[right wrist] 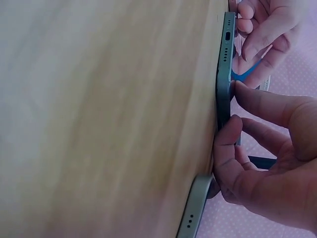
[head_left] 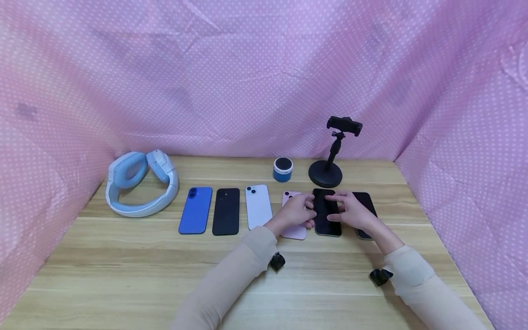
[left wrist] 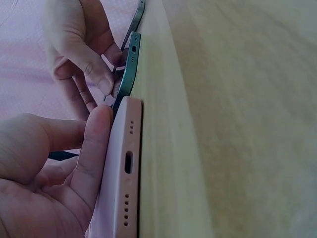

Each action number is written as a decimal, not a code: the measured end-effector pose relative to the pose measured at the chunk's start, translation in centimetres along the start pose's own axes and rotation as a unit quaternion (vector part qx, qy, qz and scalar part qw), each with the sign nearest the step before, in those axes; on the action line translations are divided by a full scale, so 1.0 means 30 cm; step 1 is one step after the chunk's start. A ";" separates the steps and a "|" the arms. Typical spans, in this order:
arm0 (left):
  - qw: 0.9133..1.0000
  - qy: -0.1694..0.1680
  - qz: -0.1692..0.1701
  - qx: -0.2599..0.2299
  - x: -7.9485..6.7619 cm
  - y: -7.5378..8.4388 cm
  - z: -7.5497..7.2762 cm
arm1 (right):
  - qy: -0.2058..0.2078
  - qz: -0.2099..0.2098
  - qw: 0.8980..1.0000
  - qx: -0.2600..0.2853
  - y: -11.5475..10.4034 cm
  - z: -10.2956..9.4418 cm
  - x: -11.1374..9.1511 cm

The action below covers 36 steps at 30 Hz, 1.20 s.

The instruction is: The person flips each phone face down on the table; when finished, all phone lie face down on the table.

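Note:
A black-screened phone (head_left: 324, 205) with a green edge lies between my hands on the table. My left hand (head_left: 294, 211) is over the pink phone (head_left: 295, 233), partly hiding its back, with fingertips at the dark phone's left edge. Loosely bent, my right hand (head_left: 351, 211) has its thumb and forefinger over the dark phone's screen. In the right wrist view other right fingers (right wrist: 227, 144) are by that phone's near right corner. Another dark-screened phone (head_left: 366, 205) lies partly behind my right hand.
Further left lie a white phone (head_left: 259, 208), a black phone (head_left: 226, 213) and a blue phone (head_left: 195, 213). Light-blue headphones (head_left: 142, 208) rest at the far left. Behind the row stand a small blue speaker (head_left: 283, 170) and a black phone stand (head_left: 326, 173). Pink dotted cloth (head_left: 255, 82) surrounds the table.

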State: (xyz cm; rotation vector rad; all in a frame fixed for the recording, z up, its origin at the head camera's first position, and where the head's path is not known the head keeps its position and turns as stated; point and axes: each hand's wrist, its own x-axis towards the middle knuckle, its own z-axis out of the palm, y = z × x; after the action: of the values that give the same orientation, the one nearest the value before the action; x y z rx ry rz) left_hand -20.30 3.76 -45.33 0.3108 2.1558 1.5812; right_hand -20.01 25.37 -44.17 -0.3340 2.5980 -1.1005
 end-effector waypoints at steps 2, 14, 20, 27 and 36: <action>1.000 -0.001 0.000 -0.005 0.003 -0.002 -0.001 | 0.000 -0.003 1.000 -0.003 -0.002 -0.002 0.000; 1.000 -0.003 0.018 -0.023 -0.007 -0.007 -0.016 | -0.008 -0.022 1.000 0.013 -0.013 -0.014 0.003; 0.998 0.011 0.061 -0.020 -0.027 -0.022 -0.037 | 0.022 -0.062 0.995 -0.076 -0.022 -0.012 -0.013; 0.988 0.083 0.118 0.063 -0.079 -0.037 -0.107 | 0.078 -0.117 0.984 -0.106 -0.080 -0.003 -0.058; 0.983 0.073 0.120 0.116 -0.134 -0.075 -0.178 | -0.009 -0.123 0.985 0.121 -0.145 0.077 -0.028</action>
State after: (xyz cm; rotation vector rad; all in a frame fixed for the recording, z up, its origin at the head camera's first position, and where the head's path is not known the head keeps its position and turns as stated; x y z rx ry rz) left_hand -19.15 -3.21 -45.25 0.5643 2.5027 1.5165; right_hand -17.98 21.18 -42.38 -0.6152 2.4166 -1.4712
